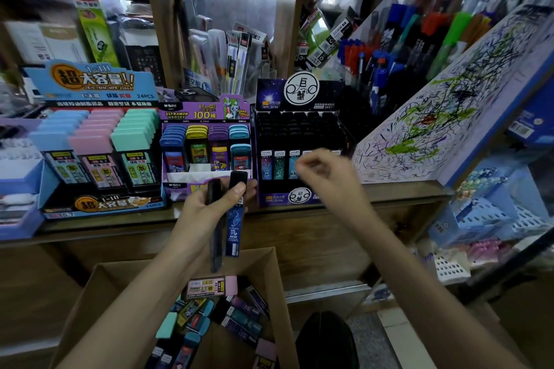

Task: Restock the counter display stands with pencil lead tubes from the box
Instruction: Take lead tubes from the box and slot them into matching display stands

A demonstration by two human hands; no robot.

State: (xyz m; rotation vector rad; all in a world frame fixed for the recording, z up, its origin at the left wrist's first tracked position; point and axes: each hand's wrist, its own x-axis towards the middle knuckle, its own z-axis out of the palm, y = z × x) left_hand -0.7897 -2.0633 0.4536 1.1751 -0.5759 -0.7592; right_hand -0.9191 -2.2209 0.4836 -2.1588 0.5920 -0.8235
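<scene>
Two tubes are being gripped by the left hand; closure of the right hand is being masked by blur.

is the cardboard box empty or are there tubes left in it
Not empty: the cardboard box holds a loose pile of lead tubes across its bottom.

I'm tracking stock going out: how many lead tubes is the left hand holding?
2. Both stand upright in the left hand above the box: a plain dark tube on the left, a blue zodiac-labelled tube beside it. More could hide behind the hand.
</scene>
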